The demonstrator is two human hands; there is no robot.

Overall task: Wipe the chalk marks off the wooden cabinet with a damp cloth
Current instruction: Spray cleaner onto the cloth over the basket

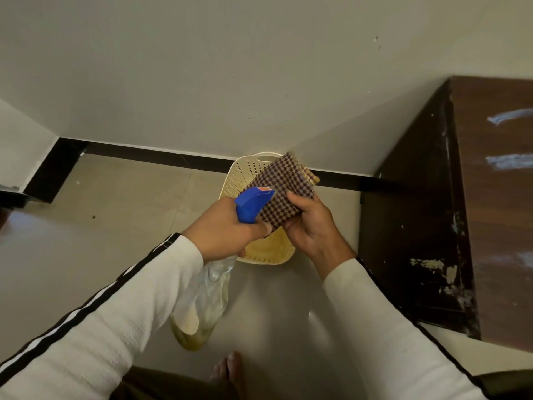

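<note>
Above the cream perforated basket [269, 258] on the floor [115, 226], you have both hands brought close together. Your left hand [227, 229] is wrapped round the neck of the spray bottle [250, 204], with a finger lying forward under the blue head, so the nozzle points straight at the cloth. The bottle's clear body, with a little yellowish liquid in it, hangs down beside your sleeve. Your right hand [311, 226] grasps the checkered cloth [284, 186] by its lower end, thumb across the front, holding it up folded and flat as a target right by the nozzle. Because you hold it over the basket, any drips would likely fall there rather than on the tiles. I judge this to be the dampening step, with wiping not yet begun. The wooden cabinet [490, 226] stands to your right, well apart from the cloth. Its broad brown face carries pale chalk marks [509, 162]: two plain strokes and a fainter smear nearer you. I cannot tell whether the cloth is wet yet.
</note>
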